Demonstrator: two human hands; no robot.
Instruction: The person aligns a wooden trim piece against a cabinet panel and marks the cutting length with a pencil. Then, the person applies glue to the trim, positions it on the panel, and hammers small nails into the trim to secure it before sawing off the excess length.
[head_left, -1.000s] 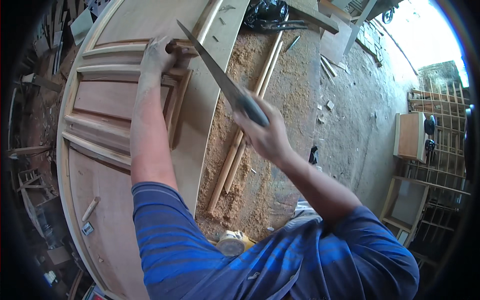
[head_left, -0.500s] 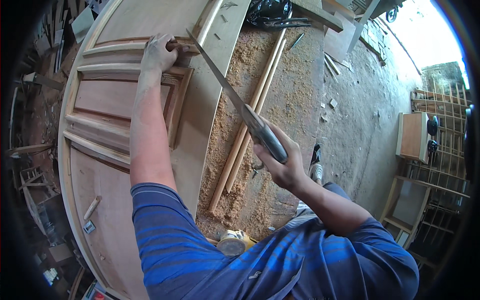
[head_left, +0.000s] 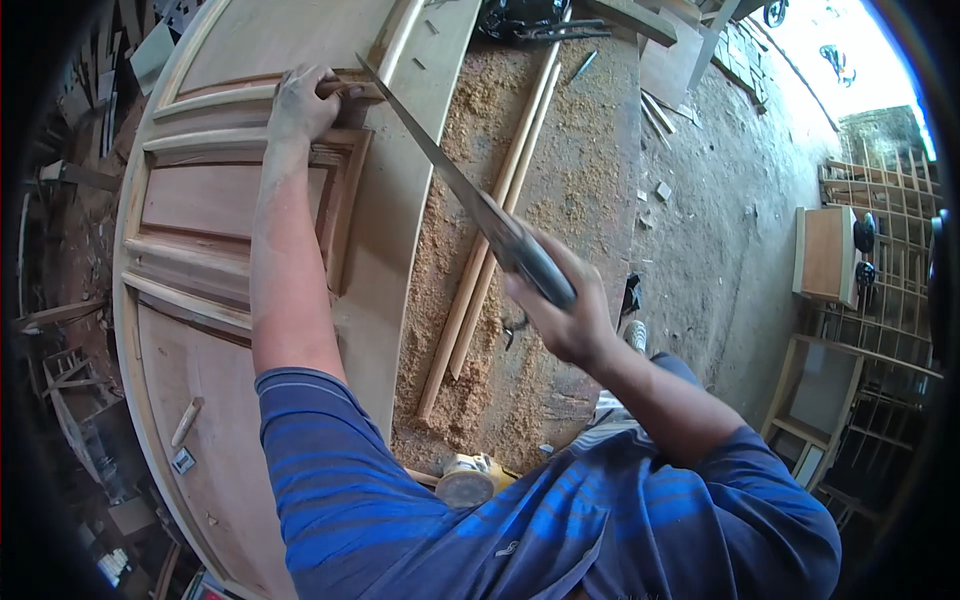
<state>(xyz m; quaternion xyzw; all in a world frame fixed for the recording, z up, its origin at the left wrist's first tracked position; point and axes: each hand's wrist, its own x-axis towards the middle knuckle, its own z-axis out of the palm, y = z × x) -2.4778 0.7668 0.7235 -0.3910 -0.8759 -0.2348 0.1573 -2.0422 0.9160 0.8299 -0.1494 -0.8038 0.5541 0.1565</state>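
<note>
My right hand [head_left: 568, 305] is wrapped round the dark handle of a handsaw [head_left: 440, 162]. The saw's narrow blade slants up and left, its tip beside a short strip of wood moulding [head_left: 368, 91]. My left hand [head_left: 302, 104] grips that strip, its fingers closed over it and hiding part of it. The strip lies across a pale wooden panelled door [head_left: 225, 195], next to the mouldings that frame its panels. Whether the blade touches the strip I cannot tell.
Two long wooden rods [head_left: 497, 225] lie on the sawdust-strewn bench to the right of the door. A yellow power tool [head_left: 470, 478] sits close to my body. A black plastic bag [head_left: 520, 18] and a pen [head_left: 585, 65] are at the far end.
The whole view has shifted slightly, with the door now farther left in it. My right hand and the saw handle are slightly farther from my left hand; both grips are unchanged.
</note>
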